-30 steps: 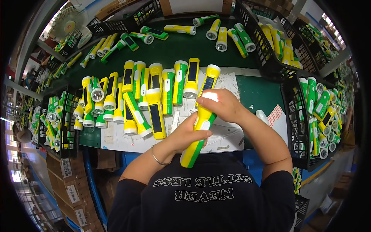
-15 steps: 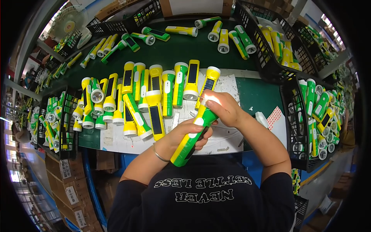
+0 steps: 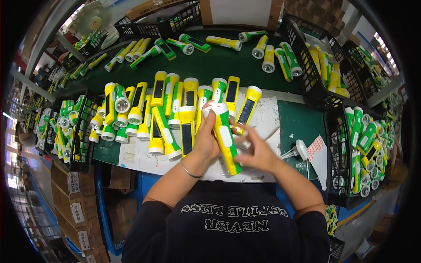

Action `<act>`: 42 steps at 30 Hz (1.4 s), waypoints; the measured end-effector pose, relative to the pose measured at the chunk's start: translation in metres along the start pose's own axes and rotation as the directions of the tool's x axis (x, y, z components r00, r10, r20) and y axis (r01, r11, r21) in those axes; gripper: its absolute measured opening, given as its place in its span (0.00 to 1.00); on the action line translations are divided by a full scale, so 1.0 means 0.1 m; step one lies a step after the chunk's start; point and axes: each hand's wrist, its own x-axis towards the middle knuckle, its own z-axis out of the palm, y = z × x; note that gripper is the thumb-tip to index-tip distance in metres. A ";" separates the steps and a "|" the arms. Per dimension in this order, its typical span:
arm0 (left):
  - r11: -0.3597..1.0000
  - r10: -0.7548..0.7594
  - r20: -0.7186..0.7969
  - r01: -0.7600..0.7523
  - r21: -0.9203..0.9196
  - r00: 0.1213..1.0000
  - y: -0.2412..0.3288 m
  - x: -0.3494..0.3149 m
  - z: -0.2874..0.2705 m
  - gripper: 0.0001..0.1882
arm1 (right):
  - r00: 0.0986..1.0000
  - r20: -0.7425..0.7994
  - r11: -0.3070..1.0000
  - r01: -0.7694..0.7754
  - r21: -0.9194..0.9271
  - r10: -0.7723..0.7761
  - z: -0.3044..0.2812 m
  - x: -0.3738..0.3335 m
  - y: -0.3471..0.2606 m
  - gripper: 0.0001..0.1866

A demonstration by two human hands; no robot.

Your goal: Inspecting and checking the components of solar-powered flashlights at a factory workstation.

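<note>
My left hand (image 3: 206, 142) grips a yellow-and-green flashlight (image 3: 226, 136) near its white head, thumb laid along the side. The flashlight is tilted, head up and tail toward me, its white switch panel showing. Beside its lower body is my right hand (image 3: 258, 151), smeared by motion, with thumb and fingers apart; whether a fingertip touches the flashlight I cannot tell. Just beyond my left hand stand several more flashlights, among them a yellow one with a dark solar panel (image 3: 187, 135) and another yellow one (image 3: 248, 105) leaning to the right.
A white sheet (image 3: 267, 125) covers part of the green table. On the right lie a white plug-like piece with wires (image 3: 301, 150) and a sheet of red stickers (image 3: 316, 149). Black crates of flashlights flank me, one at left (image 3: 83, 140), one at right (image 3: 335, 153). More flashlights (image 3: 223, 42) lie across the far side.
The flashlight has swung from tail-left to head-up, and my left hand now holds it by the head. My right hand has come off the head and moved down; the bright glow there is gone.
</note>
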 end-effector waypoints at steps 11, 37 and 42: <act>1.000 0.002 0.202 0.001 -0.013 0.979 0.26 0.11 0.07 0.28 | 0.953 -0.199 0.966 0.247 0.079 -0.227 0.14 -0.16 0.25 0.33; 0.997 -0.032 0.335 0.054 -0.056 0.942 0.25 0.16 -0.06 0.43 | 0.982 -0.114 0.915 0.180 0.360 -0.149 0.15 -0.25 0.16 0.27; 0.984 -0.109 0.213 0.136 -0.113 0.971 0.28 0.17 -0.03 0.36 | 0.969 -0.230 0.889 -0.025 -0.457 -0.091 0.15 -0.26 -0.18 0.27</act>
